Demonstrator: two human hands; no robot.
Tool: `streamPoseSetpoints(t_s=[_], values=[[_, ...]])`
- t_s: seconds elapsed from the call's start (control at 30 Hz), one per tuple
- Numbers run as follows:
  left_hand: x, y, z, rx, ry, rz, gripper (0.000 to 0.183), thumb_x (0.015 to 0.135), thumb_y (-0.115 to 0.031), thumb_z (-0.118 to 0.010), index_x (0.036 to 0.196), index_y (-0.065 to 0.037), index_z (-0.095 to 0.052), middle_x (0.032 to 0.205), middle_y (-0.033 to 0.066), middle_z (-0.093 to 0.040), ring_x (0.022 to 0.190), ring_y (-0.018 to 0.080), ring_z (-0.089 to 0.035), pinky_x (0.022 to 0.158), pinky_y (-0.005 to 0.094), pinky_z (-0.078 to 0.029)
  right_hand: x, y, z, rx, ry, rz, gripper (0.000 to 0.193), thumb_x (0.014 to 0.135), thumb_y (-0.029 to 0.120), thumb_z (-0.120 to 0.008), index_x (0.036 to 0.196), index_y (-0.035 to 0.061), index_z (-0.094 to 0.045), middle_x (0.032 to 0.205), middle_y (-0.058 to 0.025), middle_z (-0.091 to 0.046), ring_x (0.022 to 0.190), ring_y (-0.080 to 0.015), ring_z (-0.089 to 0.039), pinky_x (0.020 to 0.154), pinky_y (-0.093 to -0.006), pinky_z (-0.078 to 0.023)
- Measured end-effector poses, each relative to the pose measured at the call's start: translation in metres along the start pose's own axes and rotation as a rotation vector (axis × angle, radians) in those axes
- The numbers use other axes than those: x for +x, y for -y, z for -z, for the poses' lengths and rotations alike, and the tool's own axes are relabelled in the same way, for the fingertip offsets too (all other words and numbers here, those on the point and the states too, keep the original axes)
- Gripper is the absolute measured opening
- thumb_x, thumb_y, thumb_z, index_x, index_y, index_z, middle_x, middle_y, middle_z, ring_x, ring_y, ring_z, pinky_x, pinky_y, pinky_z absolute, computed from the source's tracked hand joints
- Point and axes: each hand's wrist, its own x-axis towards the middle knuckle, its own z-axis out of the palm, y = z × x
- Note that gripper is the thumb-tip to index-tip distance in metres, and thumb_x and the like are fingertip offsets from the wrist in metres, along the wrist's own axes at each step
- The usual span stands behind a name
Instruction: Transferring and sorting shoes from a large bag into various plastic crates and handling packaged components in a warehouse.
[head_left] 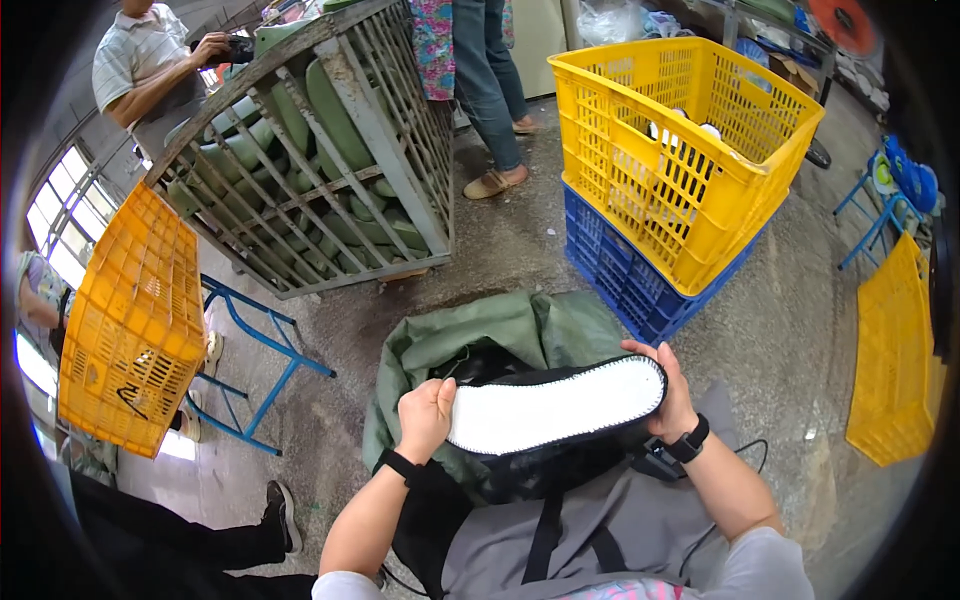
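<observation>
Between my hands is a black shoe upper [657, 399] with its white stitched bottom [550, 405] turned up toward me. White stitches run around the rim of that bottom. My left hand [426, 415] is closed on one end, its thumb on the edge. The fingers of my right hand [676, 395] wrap the rounded end. The upper is held above an open green sack [420, 345] in front of my lap, with black pieces inside that I cannot make out clearly. A grey apron [610, 520] covers my lap.
A yellow crate [640, 185] stands on a blue crate [600, 240] ahead right. Ahead left is a barred cart [385, 150] of green shoe-shaped forms. An orange crate [130, 320] rests by a blue metal stand [265, 365]. Other people stand nearby; another yellow crate [890, 350] is far right.
</observation>
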Motion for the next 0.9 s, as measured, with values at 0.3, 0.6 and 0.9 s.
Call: streamPoseSetpoints(t_s=[0.3,0.6,0.9], values=[[-0.009,0.011,-0.05,0.166,0.225,0.037,0.036,0.089,-0.032,-0.046,0.069,-0.003,-0.054,0.068,0.0165,-0.055,0.064,0.0369,-0.055,0.055,0.0434,-0.042,0.012,-0.019,0.051,-0.065,0.064,-0.07,0.05,0.091,0.042,-0.04,0.111,-0.002,-0.052,0.099,-0.0105,-0.059,0.087,-0.017,-0.06,0.078,-0.031,-0.049],[-0.017,0.044,-0.144,-0.165,0.455,0.167,0.035,0.088,-0.034,-0.049,0.097,0.0,-0.054,0.097,0.0216,-0.052,0.091,0.038,-0.051,0.079,0.0422,-0.043,0.031,-0.031,0.082,0.036,-0.357,0.096,0.016,0.078,0.013,-0.056,0.092,0.0041,-0.059,0.086,-0.0036,-0.057,0.082,-0.015,-0.053,0.075,-0.0292,-0.045],[-0.018,0.037,-0.198,0.211,0.785,-0.061,0.067,0.069,-0.043,-0.067,0.12,-0.005,-0.046,0.12,0.0182,-0.049,0.112,0.04,-0.044,0.087,0.0481,-0.041,0.024,0.065,0.084,-0.303,-0.349,0.476,0.013,0.082,0.008,-0.053,0.093,0.0026,-0.054,0.079,-0.0035,-0.056,0.068,-0.0115,-0.056,0.063,-0.0234,-0.047]])
